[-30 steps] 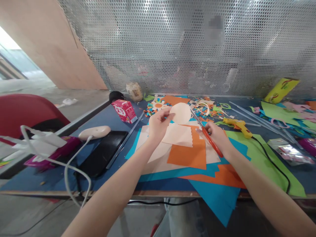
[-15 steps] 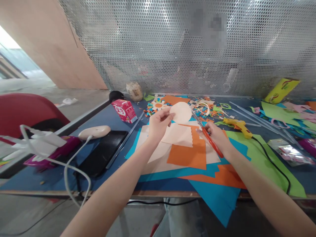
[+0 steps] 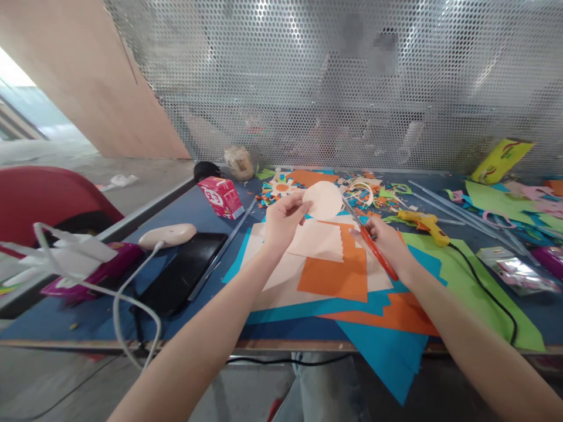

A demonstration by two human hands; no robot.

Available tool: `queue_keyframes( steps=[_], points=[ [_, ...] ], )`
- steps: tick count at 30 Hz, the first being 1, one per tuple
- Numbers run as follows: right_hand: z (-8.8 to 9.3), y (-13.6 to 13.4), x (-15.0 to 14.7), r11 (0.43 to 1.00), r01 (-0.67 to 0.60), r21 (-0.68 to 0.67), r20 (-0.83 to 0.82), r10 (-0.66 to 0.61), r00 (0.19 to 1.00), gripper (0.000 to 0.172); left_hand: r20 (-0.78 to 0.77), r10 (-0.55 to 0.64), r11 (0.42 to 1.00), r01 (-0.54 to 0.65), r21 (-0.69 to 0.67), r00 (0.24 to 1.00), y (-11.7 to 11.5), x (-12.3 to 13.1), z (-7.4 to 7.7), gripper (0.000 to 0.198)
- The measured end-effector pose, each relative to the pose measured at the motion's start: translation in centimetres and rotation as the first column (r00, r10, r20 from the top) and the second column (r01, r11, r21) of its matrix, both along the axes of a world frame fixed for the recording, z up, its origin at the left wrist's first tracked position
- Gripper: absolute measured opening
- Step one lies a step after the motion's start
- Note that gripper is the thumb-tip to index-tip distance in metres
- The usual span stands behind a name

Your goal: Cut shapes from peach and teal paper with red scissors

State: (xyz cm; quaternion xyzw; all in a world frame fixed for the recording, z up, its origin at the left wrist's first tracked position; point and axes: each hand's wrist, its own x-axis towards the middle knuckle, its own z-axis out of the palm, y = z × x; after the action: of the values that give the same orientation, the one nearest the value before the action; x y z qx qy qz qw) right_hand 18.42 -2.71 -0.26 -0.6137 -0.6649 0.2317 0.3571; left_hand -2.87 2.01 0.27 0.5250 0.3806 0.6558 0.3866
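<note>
A pale cream paper circle is pinched at its left edge by my left hand. My right hand grips red-handled scissors, whose blades reach up to the circle's right edge. Whether the blades touch the paper, I cannot tell. Below both hands lie overlapping sheets: a cream piece with a zigzag edge, an orange sheet, and blue paper hanging over the table's front edge. Behind the circle sits a paper flower with an orange centre.
A yellow glue gun lies on green paper at right, its cord running forward. Paper scraps cover the back. At left are a pink box, a black phone and white cables. A perforated metal panel stands behind.
Almost nothing differs. Both hands, the paper circle and the scissors stay in nearly the same place, with only a very slight shift of the view.
</note>
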Motion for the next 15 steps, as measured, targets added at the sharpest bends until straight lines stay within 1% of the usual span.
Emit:
queue_keyframes(
  steps=[3,8,15],
  points=[
    [0.03,-0.01,0.02,1.0,0.01,-0.002,0.002,-0.01,1.0,0.048,0.0,0.01,1.0,-0.01,-0.007,1.0,0.1,-0.06,-0.07,0.028],
    [0.17,0.03,0.01,1.0,0.02,0.02,0.027,-0.021,0.999,0.05,-0.017,-0.007,1.0,0.007,0.016,1.0,0.19,-0.23,-0.02,0.026],
    [0.42,-0.01,0.02,0.999,0.039,0.035,0.104,-0.043,0.994,0.051,-0.075,0.062,0.998,-0.059,0.038,0.995,0.28,-0.58,0.35,0.025]
  ],
)
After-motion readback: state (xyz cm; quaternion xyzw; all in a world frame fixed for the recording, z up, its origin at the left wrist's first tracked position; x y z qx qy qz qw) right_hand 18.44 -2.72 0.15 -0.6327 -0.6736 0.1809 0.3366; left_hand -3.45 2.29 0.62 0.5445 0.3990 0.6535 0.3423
